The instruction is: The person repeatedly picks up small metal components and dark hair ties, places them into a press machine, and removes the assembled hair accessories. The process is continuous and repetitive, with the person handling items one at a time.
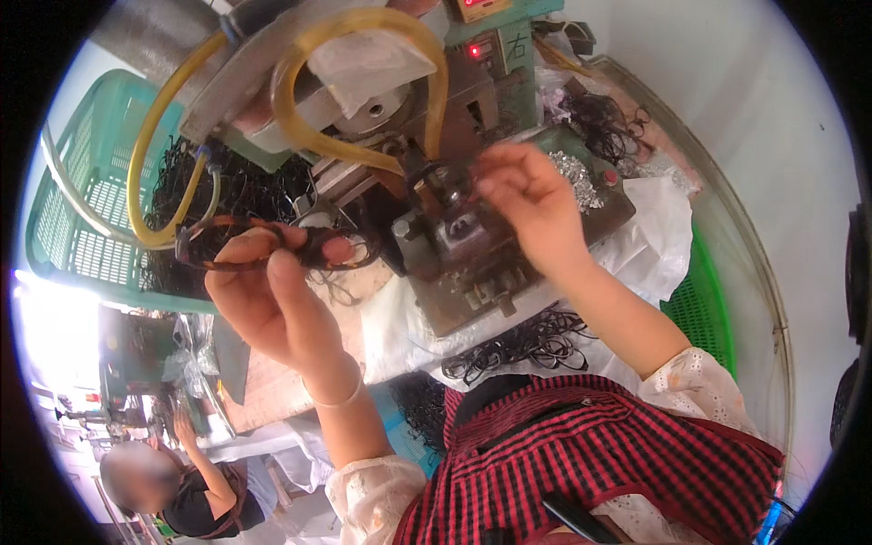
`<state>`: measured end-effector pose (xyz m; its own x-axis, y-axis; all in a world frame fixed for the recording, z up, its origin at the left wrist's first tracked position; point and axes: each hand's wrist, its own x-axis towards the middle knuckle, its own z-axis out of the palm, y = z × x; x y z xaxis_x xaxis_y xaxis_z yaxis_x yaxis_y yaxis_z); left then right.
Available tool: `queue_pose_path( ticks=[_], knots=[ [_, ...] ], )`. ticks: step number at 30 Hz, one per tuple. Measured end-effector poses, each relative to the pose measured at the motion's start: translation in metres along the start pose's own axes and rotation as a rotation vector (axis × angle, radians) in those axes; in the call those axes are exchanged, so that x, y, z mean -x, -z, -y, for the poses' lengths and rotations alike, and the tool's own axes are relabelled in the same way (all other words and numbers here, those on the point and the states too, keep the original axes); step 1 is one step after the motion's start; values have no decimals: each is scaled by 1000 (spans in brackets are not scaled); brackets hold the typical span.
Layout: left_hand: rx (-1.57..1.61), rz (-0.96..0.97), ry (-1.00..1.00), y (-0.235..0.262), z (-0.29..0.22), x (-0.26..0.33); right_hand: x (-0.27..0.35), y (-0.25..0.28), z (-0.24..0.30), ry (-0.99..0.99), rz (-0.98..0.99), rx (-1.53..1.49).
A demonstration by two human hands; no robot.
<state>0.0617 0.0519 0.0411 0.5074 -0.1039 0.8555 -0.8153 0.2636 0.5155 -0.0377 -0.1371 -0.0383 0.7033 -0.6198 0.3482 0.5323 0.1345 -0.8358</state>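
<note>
My left hand [286, 304] is closed around a dark brown, tortoiseshell-looking eyeglass frame [186, 247], held up left of the machine. The thumb and fingers grip it near its middle, and they hide part of the rims. My right hand [536, 195] is at the machine's metal fixture [445, 195], its fingers bent and drawn together beside the clamp. What those fingertips hold, if anything, is hidden and blurred. Below the fixture spreads the dark, oily machine bed [445, 282].
Yellow hoses [436, 82] loop over the machine. Small metal parts [577, 177] lie on its right side. Dark frames heap in a green basket [91, 182] at left, with more black frames [522, 345] nearest me. Another person [200, 490] works at lower left.
</note>
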Motion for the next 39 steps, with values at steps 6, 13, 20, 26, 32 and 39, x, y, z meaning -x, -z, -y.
queue_pose_path(
  ticks=[6,13,20,26,32,39],
  knots=[
    [-120,204,360,-12,-35,61,-20,20,8,24,-162,178],
    [-371,308,437,-44,-39,44,-25,14,4,4,-116,263],
    [-45,827,397,40,-65,20,26,-17,-5,40,46,159],
    [-96,44,24,-4,-19,13,29,-23,-10,19,-5,101],
    [66,-121,98,-24,-8,12,28,-24,-5,10,-8,158],
    [61,16,141,-19,-41,43,28,-7,32,312,159,745]
  ],
)
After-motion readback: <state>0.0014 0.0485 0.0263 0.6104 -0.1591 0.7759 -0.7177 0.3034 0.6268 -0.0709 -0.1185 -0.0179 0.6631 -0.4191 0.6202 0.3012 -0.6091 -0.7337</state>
